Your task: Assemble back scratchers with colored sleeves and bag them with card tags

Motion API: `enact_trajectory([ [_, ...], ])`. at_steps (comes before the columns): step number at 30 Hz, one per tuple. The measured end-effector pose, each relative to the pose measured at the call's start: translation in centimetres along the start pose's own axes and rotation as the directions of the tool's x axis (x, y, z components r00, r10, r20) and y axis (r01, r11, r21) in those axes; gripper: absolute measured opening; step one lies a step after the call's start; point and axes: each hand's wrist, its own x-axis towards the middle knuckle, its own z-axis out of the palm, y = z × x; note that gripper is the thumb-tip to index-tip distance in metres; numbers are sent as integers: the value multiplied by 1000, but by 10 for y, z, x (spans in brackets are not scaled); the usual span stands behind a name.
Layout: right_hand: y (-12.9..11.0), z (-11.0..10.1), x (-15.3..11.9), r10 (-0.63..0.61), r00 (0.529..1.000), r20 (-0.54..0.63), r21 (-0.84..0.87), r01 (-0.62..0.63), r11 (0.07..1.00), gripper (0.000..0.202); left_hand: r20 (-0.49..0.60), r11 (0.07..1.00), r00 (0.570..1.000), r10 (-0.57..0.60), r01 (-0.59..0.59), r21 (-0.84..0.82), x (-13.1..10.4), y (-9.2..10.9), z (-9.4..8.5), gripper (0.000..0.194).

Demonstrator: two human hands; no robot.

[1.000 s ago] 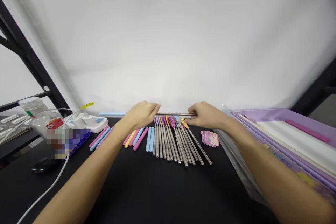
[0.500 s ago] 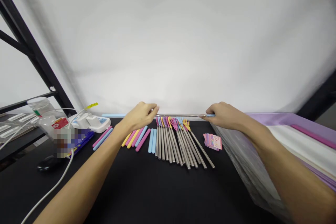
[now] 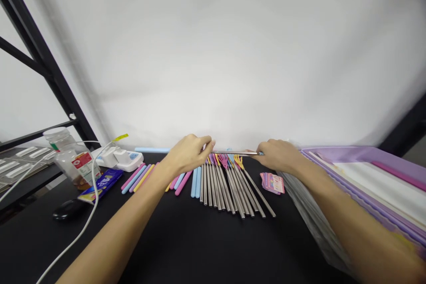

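A back scratcher with a bare metal rod [image 3: 229,152] stretches level between my hands, near the wall. Its light blue handle [image 3: 149,149] sticks out to the left of my left hand [image 3: 190,153], whose thumb and fingers are closed around it. My right hand [image 3: 278,155] is closed on the other end, where a bit of light blue shows; the tip is hidden in my fingers. Below the rod, several metal scratcher rods [image 3: 229,191] with pink, yellow, purple and blue claw heads lie fanned out. Two light blue handles [image 3: 196,182] lie beside them.
More coloured handles [image 3: 133,177] lie behind my left forearm. Farther left are a power strip [image 3: 124,159], a clear jar [image 3: 65,155], a blue packet [image 3: 103,184], a black mouse [image 3: 69,209] and a white cable. Small printed cards [image 3: 273,183] and a purple bin [image 3: 349,153] are rightward.
My hands have drawn closer together, and a shorter stretch of metal rod shows between them. The view has shifted slightly. The laid-out rods and handles have not moved.
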Motion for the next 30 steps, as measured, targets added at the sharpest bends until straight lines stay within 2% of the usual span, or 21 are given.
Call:
enact_trajectory([
  [2,10,0,1,22,999,-25,11,-21,1000,67,5,992,999,-48,47,115,-1,-12,-10,46],
  [4,20,-2,1,44,998,-40,8,-44,999,63,0,964,985,-173,169,206,-2,-25,-16,54],
  [6,22,-2,2,59,997,-46,-9,-60,998,54,4,942,964,-264,257,215,-1,-31,-15,59],
  [7,20,-2,2,45,998,-45,-14,-46,999,49,16,945,963,-269,261,195,0,-31,-11,60],
  [11,-10,-2,6,-92,993,-75,-30,89,996,39,11,979,989,-147,144,142,6,-15,15,54],
  [15,-33,-3,3,-109,987,-115,-62,102,993,39,7,982,987,-164,162,97,8,-3,35,52],
  [20,-46,-7,-3,-162,976,-144,-72,153,986,40,16,986,989,-146,145,77,11,7,38,49],
  [26,-70,-10,-4,-174,969,-175,-19,173,985,35,21,978,980,-198,196,72,16,35,37,48],
  [30,-76,-6,-2,-218,963,-155,25,224,974,39,5,986,989,-150,149,68,17,40,40,45],
])
